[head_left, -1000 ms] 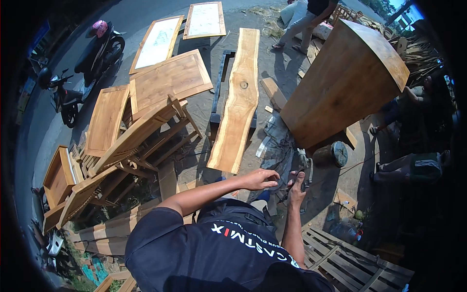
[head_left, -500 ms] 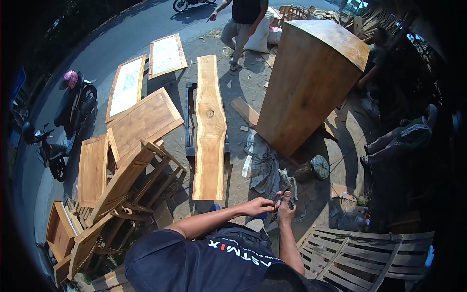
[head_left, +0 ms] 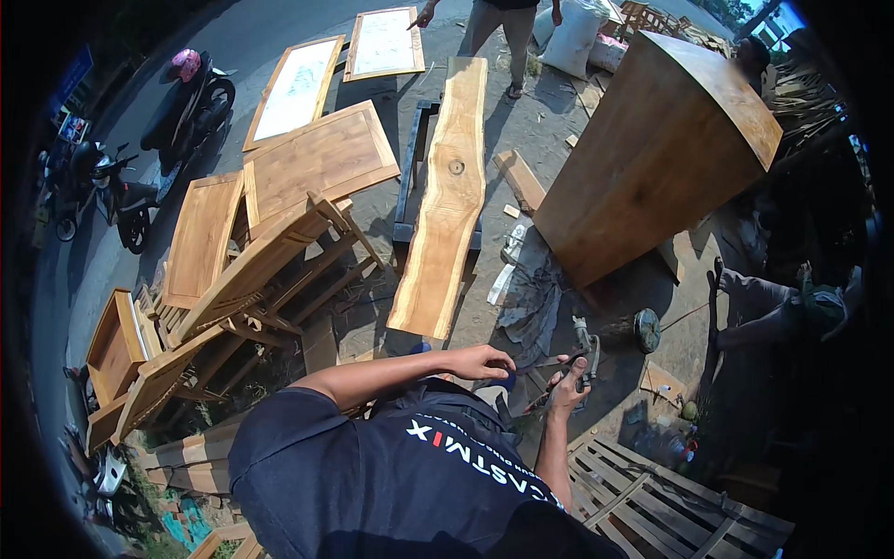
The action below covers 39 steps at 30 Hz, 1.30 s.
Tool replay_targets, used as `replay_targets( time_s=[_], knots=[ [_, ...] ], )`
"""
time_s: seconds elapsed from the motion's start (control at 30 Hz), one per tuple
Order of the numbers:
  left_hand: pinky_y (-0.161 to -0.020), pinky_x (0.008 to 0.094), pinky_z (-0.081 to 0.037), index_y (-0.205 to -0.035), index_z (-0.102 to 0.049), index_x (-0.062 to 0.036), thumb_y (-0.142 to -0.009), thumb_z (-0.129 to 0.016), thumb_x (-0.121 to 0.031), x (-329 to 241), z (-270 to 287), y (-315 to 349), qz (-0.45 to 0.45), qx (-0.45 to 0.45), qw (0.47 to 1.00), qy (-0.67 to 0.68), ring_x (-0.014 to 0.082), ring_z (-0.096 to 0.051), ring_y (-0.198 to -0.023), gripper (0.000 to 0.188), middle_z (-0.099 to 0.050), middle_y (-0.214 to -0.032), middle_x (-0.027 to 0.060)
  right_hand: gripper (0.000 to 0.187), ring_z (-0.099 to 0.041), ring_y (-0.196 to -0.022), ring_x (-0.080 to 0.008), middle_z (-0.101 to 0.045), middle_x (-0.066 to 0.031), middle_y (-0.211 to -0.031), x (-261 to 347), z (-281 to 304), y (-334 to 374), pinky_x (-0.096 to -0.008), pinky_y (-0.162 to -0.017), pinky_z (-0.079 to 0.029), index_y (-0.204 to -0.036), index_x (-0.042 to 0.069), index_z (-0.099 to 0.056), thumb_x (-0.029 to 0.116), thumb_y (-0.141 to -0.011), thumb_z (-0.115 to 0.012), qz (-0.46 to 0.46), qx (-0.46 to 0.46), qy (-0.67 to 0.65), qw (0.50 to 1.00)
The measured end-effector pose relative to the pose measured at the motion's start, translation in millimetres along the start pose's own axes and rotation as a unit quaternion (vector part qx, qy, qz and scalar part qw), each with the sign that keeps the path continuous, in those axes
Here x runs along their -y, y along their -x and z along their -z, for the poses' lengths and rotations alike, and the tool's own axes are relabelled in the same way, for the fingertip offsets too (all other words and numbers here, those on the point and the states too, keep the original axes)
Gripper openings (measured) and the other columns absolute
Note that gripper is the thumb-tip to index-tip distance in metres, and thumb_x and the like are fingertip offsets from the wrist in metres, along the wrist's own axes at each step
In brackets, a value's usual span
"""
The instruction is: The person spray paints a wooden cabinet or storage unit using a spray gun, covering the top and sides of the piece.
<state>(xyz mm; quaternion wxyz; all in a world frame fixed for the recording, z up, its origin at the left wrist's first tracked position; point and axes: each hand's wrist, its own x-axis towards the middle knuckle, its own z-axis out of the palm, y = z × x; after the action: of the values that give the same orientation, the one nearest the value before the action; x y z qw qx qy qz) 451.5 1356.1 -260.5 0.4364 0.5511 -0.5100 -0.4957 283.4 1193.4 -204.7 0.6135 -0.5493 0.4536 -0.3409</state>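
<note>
My right hand [head_left: 564, 384] is closed round a grey metal tool [head_left: 585, 343] that looks like a spray gun. Its lower part is hidden by my fingers, and a dark edge shows by the thumb. To the left, my left hand [head_left: 482, 362] hovers apart from the tool, its fingers loosely bent and nothing visible in them. Just beyond my left hand lies the near end of a long live-edge wood slab [head_left: 430, 270] with a dark knot. The slab rests on a dark stand [head_left: 407, 228].
A large brown wooden cabinet [head_left: 652, 158] stands at the right, near a round can [head_left: 646, 331]. Framed panels [head_left: 321, 163] and wooden chairs [head_left: 256, 265] crowd the left. A slatted wooden piece [head_left: 652, 503] is at lower right. A person [head_left: 498, 28] stands beyond the slab; others are at right.
My left hand has drawn away leftward from the right hand and its fingers have loosened. The right hand still holds the tool. The whole view has shifted, with the scene moving up and rightward.
</note>
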Motion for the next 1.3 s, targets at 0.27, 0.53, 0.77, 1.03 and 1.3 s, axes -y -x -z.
replay_targets(
  time_s=[0.27, 0.53, 0.77, 1.03, 1.3],
  knots=[
    [-0.098, 0.0407, -0.054, -0.132, -0.063, -0.0021, -0.104, -0.063, -0.03, -1.9, 7.5, 10.4, 0.019, -0.023, 0.999, -0.04, 0.0297, -0.071, -0.112, 0.04, -0.074, -0.119, 0.0176, 0.058, -0.05, -0.051, -0.0104, -0.07, -0.0061, -0.083, -15.0, -4.8, -17.7, -0.0274, -0.047, -0.039, -0.092, -0.001, -0.069, 0.056, -0.1, -0.064, -0.013, 0.012, 0.018, 1.0],
    [-0.097, 0.0407, -0.054, -0.134, -0.061, -0.0028, -0.103, -0.064, -0.031, 15.0, 14.6, 34.6, 0.022, -0.047, 0.998, -0.042, 0.0306, -0.072, -0.111, 0.042, -0.074, -0.119, 0.0183, 0.056, -0.051, -0.051, -0.0115, -0.071, -0.0066, -0.087, -20.3, -18.2, -12.6, -0.0277, -0.047, -0.039, -0.097, -0.001, -0.068, 0.055, -0.099, -0.066, -0.012, 0.018, 0.007, 1.0],
    [-0.1, 0.0393, -0.052, -0.138, -0.061, -0.0045, -0.103, -0.064, -0.035, 38.7, 18.2, 100.0, 0.083, -0.045, 0.995, -0.03, 0.0303, -0.068, -0.118, 0.047, -0.071, -0.126, 0.0174, 0.052, -0.051, -0.052, -0.0114, -0.072, -0.0073, -0.088, -34.3, -14.1, -11.5, -0.0271, -0.048, -0.039, -0.099, -0.001, -0.067, 0.052, -0.1, -0.066, -0.017, 0.019, 0.02, 0.999],
    [-0.124, 0.0365, -0.028, -0.153, -0.048, -0.0034, -0.113, -0.04, -0.042, 60.0, 18.1, 181.1, 0.169, 0.051, 0.98, 0.094, 0.0263, -0.041, -0.148, 0.056, -0.048, -0.158, 0.0128, 0.054, -0.051, -0.051, -0.0107, -0.071, -0.0062, -0.085, -45.2, -8.6, -2.8, -0.0268, -0.048, -0.038, -0.098, 0.0, -0.068, 0.054, -0.101, -0.065, -0.012, 0.018, 0.031, 0.999],
    [-0.126, 0.0348, -0.021, -0.16, -0.038, -0.0072, -0.111, -0.039, -0.053, 94.4, 19.1, 183.4, 0.255, 0.062, 0.957, 0.127, 0.0244, -0.033, -0.153, 0.067, -0.038, -0.165, 0.0131, 0.057, -0.051, -0.048, -0.01, -0.072, -0.0068, -0.085, -34.6, -15.1, 13.8, -0.0279, -0.046, -0.039, -0.089, 0.001, -0.066, 0.057, -0.102, -0.061, -0.013, -0.004, 0.077, 0.997]
  ],
)
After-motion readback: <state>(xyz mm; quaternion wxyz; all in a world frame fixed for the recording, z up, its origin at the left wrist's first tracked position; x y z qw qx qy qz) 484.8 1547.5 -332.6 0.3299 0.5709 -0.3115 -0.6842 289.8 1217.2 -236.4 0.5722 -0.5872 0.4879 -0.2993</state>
